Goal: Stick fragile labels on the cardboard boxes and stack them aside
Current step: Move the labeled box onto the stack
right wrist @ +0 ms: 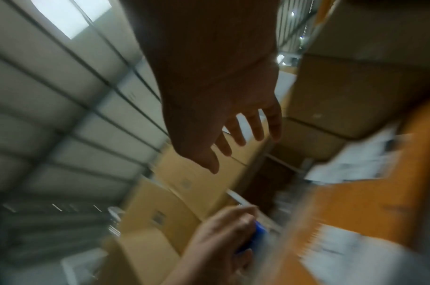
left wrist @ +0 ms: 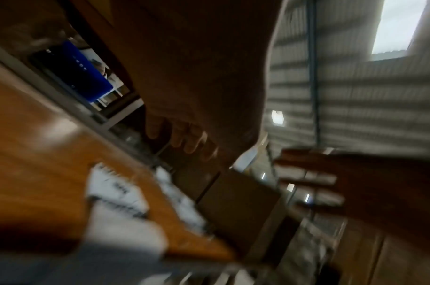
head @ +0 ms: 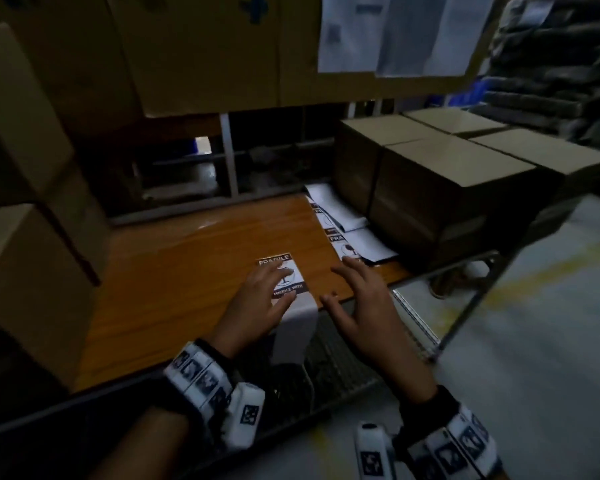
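A black-and-white fragile label [head: 283, 263] lies on the wooden table [head: 187, 271] near its front edge, and its white backing strip [head: 297, 327] hangs over that edge. My left hand [head: 267, 289] lies over the label's lower half with fingers straight; I cannot tell whether it touches. Just to the right, my right hand [head: 354, 292] hovers at the table edge, fingers spread and holding nothing. The blurred right wrist view shows the same spread fingers [right wrist: 240, 133]. Plain cardboard boxes [head: 447, 174] stand at the table's right end.
More label sheets [head: 347, 233] lie between my right hand and the boxes. Large cartons [head: 25, 202] are stacked along the left, others hang over the back [head: 205, 53]. A metal rack frame [head: 465, 306] and pale floor lie to the right.
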`<state>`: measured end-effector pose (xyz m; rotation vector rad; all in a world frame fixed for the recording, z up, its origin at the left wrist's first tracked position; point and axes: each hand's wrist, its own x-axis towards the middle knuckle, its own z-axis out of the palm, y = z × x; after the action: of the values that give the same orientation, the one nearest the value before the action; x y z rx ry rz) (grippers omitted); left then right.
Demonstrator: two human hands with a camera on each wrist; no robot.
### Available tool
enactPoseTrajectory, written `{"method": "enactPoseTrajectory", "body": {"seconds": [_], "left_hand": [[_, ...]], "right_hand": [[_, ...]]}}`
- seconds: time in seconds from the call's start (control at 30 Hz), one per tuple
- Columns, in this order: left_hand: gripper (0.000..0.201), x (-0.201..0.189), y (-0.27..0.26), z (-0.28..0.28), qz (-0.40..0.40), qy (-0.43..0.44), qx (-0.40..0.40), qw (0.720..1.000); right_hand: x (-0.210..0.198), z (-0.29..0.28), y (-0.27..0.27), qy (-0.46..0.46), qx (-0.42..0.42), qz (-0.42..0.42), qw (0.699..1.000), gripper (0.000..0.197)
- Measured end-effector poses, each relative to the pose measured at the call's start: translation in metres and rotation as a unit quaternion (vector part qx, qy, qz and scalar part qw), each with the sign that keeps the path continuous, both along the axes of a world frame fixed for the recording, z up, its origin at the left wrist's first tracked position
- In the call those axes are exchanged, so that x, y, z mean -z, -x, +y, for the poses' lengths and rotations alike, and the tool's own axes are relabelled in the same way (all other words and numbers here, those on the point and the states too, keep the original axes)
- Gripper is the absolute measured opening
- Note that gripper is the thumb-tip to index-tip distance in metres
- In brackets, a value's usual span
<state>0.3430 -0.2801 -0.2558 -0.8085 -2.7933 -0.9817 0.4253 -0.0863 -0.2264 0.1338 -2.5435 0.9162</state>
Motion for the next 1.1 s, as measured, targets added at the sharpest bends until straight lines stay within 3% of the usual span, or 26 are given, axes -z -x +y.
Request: {"method": "enactPoseTrajectory", "body": {"seconds": [0.13,0.23,0.5,0.67,0.8,0.97,1.1], "left_hand": [[0.068,0.067,0.055,0.032,-0.115,0.191,0.007,0.975],[0.062,0.088,0.080,0.045,-0.169,0.270,0.014,0.948],[0.062,0.115,0.140,0.075,-0.153,0.327,0.002,0.932],[0.074,0.115,0.198,0.093,-0.154,0.354,-0.005,0.922],[0.077,0.113,0.262,0.100,-0.175,0.356,-0.012,0.918],[0.080,0.111,0.329,0.111,-0.192,0.341,-0.031,0.920],[0.074,0.109,0.363,0.114,-0.174,0.306,-0.068,0.934]], "right_hand": [[0.045,0.018,0.034,-0.085,-0.048,-0.158,0.983,0.047],[0.081,0.026,0.068,-0.123,-0.077,-0.226,0.963,0.044],[0.123,0.059,0.153,-0.248,-0.133,-0.267,0.922,0.016],[0.123,0.076,0.210,-0.305,-0.159,-0.270,0.899,0.030],[0.110,0.090,0.257,-0.257,-0.125,-0.248,0.926,0.030],[0.095,0.114,0.306,-0.211,-0.108,-0.237,0.942,0.044],[0.086,0.128,0.334,-0.159,-0.083,-0.231,0.956,0.042]]}}
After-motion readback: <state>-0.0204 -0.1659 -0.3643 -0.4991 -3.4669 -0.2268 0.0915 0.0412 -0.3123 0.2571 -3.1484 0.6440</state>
